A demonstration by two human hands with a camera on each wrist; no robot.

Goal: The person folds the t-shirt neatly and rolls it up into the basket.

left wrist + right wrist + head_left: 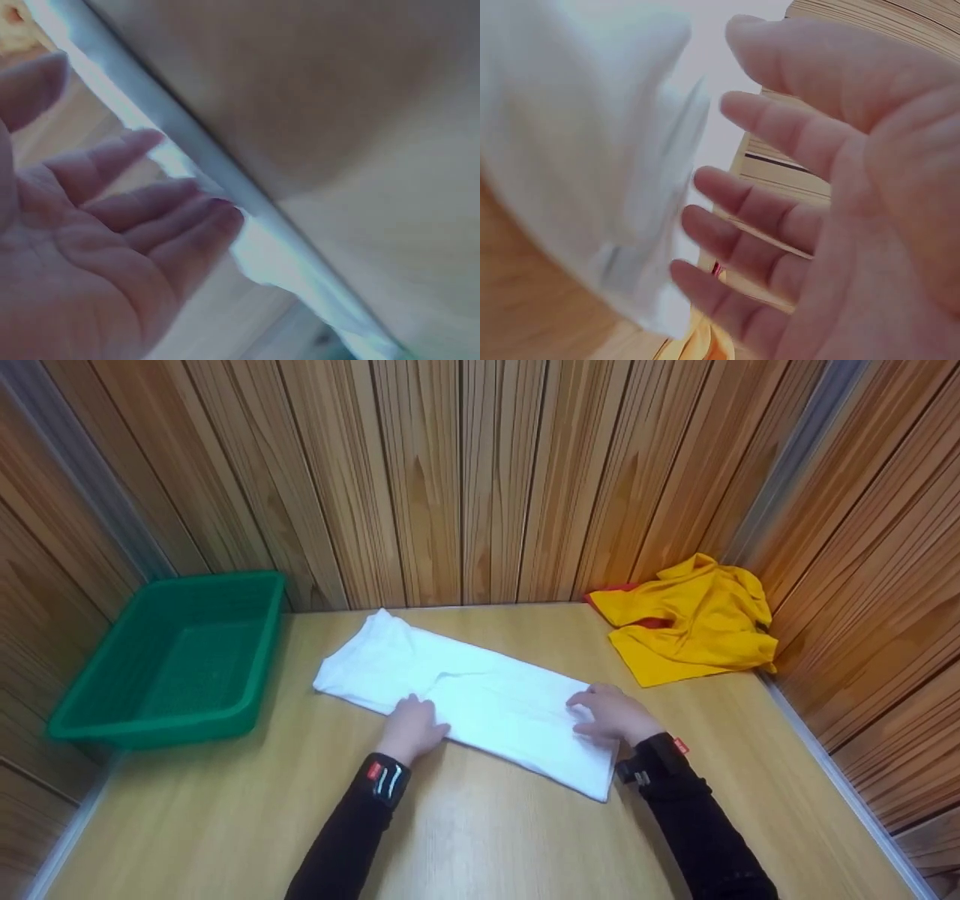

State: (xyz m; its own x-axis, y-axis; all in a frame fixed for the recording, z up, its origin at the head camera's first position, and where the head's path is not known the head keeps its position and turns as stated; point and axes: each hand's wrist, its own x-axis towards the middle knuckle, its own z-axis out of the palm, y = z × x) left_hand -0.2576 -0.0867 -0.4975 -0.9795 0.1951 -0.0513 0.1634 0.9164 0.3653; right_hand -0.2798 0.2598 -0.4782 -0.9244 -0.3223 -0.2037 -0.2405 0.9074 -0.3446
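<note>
A white folded garment (487, 682), probably a shirt, lies as a long strip aslant on the table, its left end farther back. My left hand (412, 725) is over its near edge, left of the middle, fingers extended. In the left wrist view those fingers (187, 262) reach to the cloth's edge with nothing gripped. Over the right end of the strip is my right hand (616, 715), its fingers spread and slightly bent. The right wrist view shows this hand's fingers (742, 244) apart from each other beside the white cloth (592, 150), holding nothing.
A green plastic basket (259, 690) stands at the left of the table (465, 840). In the back right corner lies a crumpled yellow cloth (697, 622) with some red cloth (654, 623) showing under it. Wood-panelled walls (487, 480) close off the back and both sides.
</note>
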